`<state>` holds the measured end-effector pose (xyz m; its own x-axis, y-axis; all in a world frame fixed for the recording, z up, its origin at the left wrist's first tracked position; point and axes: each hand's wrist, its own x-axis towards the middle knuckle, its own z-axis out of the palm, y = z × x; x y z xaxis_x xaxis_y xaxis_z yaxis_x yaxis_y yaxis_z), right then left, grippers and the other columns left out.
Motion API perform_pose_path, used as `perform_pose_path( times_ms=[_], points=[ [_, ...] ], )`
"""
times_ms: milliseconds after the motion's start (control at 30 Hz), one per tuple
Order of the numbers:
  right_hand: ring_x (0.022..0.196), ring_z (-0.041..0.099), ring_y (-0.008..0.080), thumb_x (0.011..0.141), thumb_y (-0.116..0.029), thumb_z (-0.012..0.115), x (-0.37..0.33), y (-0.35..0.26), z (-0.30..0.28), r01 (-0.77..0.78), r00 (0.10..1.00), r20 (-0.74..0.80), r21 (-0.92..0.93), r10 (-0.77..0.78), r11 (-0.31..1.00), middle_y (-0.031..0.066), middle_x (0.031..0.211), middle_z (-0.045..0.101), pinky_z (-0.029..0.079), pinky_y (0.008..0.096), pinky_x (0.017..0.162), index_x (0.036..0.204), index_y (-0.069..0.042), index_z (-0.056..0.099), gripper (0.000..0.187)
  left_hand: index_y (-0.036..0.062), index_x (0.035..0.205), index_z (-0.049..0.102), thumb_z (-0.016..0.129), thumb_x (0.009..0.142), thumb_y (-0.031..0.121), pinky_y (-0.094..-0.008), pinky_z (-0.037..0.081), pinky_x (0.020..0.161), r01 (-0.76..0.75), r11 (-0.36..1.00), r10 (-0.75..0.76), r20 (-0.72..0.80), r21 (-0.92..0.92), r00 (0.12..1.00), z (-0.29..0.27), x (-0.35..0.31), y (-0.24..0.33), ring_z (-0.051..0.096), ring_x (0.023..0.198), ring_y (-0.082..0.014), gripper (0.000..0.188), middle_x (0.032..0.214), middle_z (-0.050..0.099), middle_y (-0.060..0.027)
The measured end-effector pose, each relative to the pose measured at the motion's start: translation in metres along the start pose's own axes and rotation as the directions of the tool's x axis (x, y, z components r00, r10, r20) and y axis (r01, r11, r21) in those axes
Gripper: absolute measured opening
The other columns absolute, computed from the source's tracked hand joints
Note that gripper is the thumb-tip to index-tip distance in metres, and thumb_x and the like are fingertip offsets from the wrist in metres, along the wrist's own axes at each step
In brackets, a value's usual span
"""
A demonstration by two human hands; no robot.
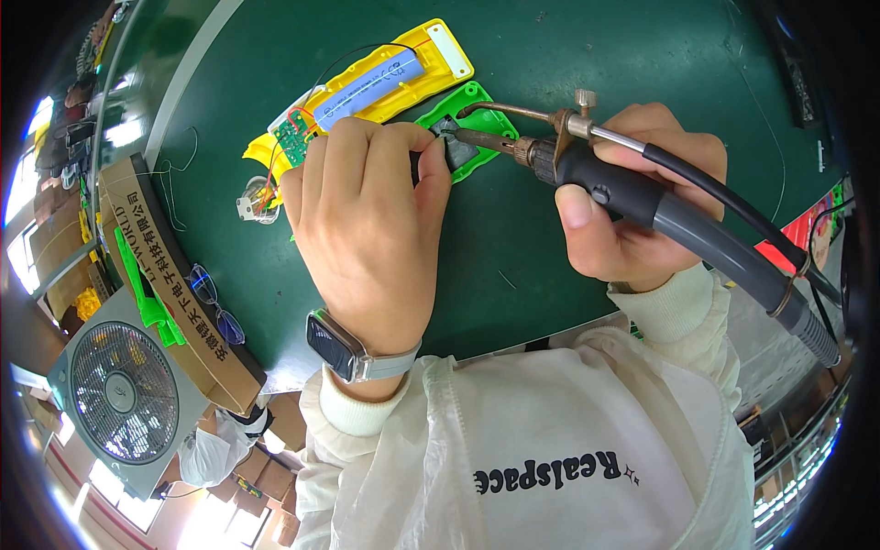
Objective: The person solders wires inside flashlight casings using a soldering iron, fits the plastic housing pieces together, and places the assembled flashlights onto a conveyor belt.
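My right hand (642,197) is closed around the dark grey handle of a soldering iron (605,179) with a thin metal feed tube clamped along it. The iron's tip reaches a dark square part inside a small bright green plastic shell (478,101). My left hand (367,202) is bent over that shell's left side, thumb and forefinger pinched close to the tip; what they hold is hidden. Just beyond it lies a yellow plastic housing (449,69) carrying a blue cylindrical battery (371,90), a green circuit board (291,137) and thin red and black wires.
A clear round bulb-like piece (264,202) lies left of my left hand on the green tabletop (568,55). Further left stand a cardboard box (197,312) with green plastic pieces, folded glasses (217,307) and a fan (119,392). The iron's cable (816,335) trails right.
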<state>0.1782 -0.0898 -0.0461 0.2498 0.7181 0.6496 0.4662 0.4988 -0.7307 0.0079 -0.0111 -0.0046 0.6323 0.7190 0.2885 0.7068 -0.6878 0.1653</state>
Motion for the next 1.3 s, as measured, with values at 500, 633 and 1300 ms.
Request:
perform_pose_path(
  times_ms=[500,633,1300],
  points=[
    [0.066,0.059,0.0166,0.076,-0.013,0.078,0.001,-0.002,-0.0022,-0.013,1.0,0.012,-0.015,0.013,1.0,0.0146,0.083,0.061,0.05,0.0274,0.06,0.105,-0.001,0.049,0.043,0.0098,0.083,0.063,0.077,0.075,0.01,-0.0367,0.035,0.066,-0.008,0.999,0.008,0.009,-0.037,1.0,-0.0024,-0.0016,-0.0053,0.053,0.074,-0.0223,0.016,0.079,0.053,-0.003],
    [0.066,0.059,0.0169,0.077,-0.014,0.078,0.0008,-0.0023,-0.0035,-0.013,1.0,0.025,-0.023,0.014,1.0,0.0137,0.082,0.061,0.05,0.0275,0.06,0.106,-0.001,0.049,0.043,0.01,0.081,0.062,0.077,0.075,0.009,-0.0367,0.034,0.065,-0.001,0.998,0.001,0.0,-0.065,1.0,-0.0003,-0.0008,-0.0068,0.052,0.072,-0.0221,0.016,0.077,0.052,-0.0028],
    [0.067,0.059,0.0163,0.076,-0.011,0.078,0.0014,-0.0038,-0.0051,-0.029,0.999,0.042,0.009,0.028,1.0,0.0144,0.082,0.062,0.051,0.0278,0.062,0.107,-0.003,0.048,0.043,0.0096,0.076,0.06,0.077,0.073,0.008,-0.037,0.034,0.065,0.013,0.996,-0.014,-0.011,-0.088,1.0,0.0012,0.0012,-0.0055,0.052,0.07,-0.0229,0.018,0.074,0.05,-0.0034]
  ],
)
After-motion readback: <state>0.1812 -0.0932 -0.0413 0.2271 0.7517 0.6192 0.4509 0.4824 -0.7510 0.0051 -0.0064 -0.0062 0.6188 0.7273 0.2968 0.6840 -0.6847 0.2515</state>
